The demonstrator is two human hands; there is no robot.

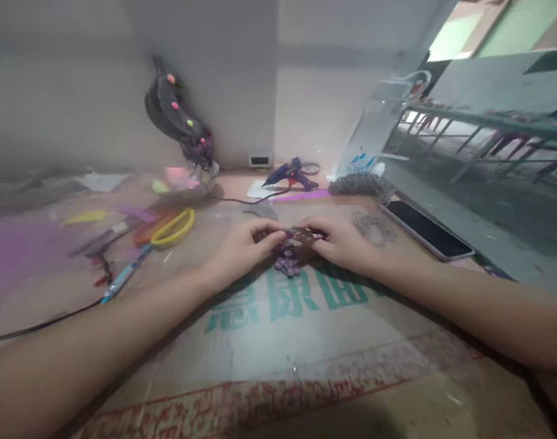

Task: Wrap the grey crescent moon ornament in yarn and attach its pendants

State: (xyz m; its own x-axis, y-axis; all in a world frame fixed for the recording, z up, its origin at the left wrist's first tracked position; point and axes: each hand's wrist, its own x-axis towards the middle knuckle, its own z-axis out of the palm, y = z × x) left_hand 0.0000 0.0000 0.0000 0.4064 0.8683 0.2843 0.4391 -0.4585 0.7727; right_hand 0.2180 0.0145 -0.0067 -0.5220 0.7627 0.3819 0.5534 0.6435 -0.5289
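A small bunch of purple beads or blossoms (pixel 287 262) hangs between my two hands, just above the printed work surface (pixel 260 360). My left hand (pixel 255 241) pinches the top of this bunch between thumb and fingers. Opposite it, my right hand (pixel 336 241) is closed, thumb against fingers, on a thin dark piece that meets the bunch; its exact kind is too blurred to tell. Behind the hands, a dark blue glue gun (pixel 291 174) with a small red light rests on a white pad (pixel 256 188).
Yellow-handled scissors (pixel 173 228) and a blue pen (pixel 125 274) lie to the left. A phone (pixel 429 230) lies at the right edge, near a grey fuzzy bundle (pixel 358 184). A dark decorated piece with coloured balls (pixel 175 110) stands at the back left. A cable crosses the left side.
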